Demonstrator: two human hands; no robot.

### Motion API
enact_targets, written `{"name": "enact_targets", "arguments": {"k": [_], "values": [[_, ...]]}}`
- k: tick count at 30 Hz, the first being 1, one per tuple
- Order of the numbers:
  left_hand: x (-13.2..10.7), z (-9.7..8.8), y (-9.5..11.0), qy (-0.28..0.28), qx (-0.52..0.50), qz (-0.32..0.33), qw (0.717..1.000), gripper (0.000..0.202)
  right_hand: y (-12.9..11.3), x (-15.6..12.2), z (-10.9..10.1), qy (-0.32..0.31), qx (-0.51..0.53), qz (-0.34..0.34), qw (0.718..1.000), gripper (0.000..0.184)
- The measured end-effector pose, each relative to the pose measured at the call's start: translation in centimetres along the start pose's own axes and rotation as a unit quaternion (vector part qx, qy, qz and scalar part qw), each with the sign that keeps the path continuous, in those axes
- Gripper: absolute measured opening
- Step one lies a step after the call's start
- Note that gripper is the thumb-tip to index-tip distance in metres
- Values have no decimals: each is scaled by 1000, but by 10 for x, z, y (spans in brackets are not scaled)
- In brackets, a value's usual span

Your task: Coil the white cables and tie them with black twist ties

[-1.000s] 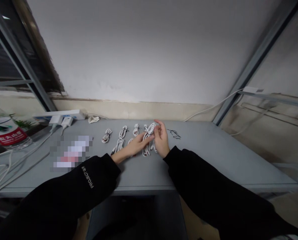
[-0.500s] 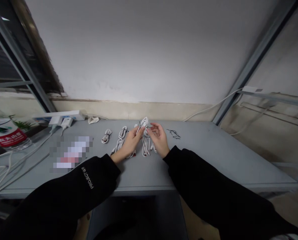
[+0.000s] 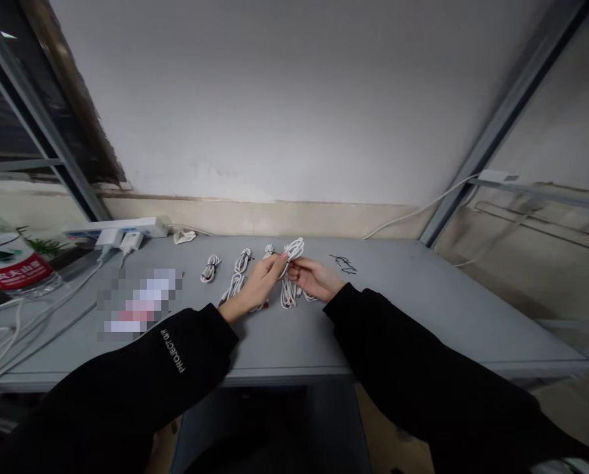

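Partway along, as I read it from my end. Held coil (image 3: pixel 295 247) is up off the table (image 3: pixel 423 322), in front of me, above the near coils. My left hand (image 3: pixel 263 282) pinches it between thumb and fingers. My right hand (image 3: pixel 318 278) has its fingers bent in against the coil's lower part; can't tell whether they're gripping cable or a tie. Can't make out a finished tie on the held coil either, so I'd count that one as unfinished. Done side: far-left coil (image 3: pixel 210 268) and the coil next to it (image 3: pixel 244 261) each have a black tie round the middle. Third coil (image 3: pixel 269 250) in that row looks tied too, but my left hand covers part of it. Remaining side: front-left coil (image 3: pixel 234 288) and front-right coil (image 3: pixel 288 293) show no tie I can see; more white cable sits half hidden by both hands, so no firm count. Loose ties (image 3: pixel 344 264) lie in a small heap just past my right hand, so there's stock left.
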State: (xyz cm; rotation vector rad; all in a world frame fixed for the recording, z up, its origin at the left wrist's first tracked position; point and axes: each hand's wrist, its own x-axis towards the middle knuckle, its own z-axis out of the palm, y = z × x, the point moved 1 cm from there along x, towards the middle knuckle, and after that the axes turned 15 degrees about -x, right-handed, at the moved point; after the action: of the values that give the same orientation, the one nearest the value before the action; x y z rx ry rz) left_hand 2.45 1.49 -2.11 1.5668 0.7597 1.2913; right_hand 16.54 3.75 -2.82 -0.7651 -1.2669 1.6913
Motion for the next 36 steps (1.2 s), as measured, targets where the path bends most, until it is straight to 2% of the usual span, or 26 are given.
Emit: {"name": "enact_targets", "arguments": {"k": [2,5,10,15,17,19,23,27,33,36], "values": [[-2,-1,3,-27,45,31,998,42,1,2,-2,5,10,16,1000,12],[-3,-3,7,-53,169,70,982,31,2,5,-6,30,10,14,999,13],[0,-8,11,-4,397,62,916,22,-2,3,-6,49,10,2,999,11],[3,-7,14,13,474,47,879,27,-9,-4,-1,47,81,25,995,28],[3,-6,15,4,511,39,859,30,-10,-5,1,41,83,20,996,22],[2,-5,16,-12,561,34,827,34,-8,-4,2,33,69,7,997,11],[2,-3,17,-50,632,35,773,37,-3,-1,0,32,74,24,996,12],[3,-4,14,-62,643,65,761,34,0,1,-4,46,96,67,992,14],[3,-5,13,-56,645,83,757,33,3,3,-7,37,78,61,994,11],[2,-5,16,-56,633,83,768,33,3,4,-9,34,86,61,994,12]]}}
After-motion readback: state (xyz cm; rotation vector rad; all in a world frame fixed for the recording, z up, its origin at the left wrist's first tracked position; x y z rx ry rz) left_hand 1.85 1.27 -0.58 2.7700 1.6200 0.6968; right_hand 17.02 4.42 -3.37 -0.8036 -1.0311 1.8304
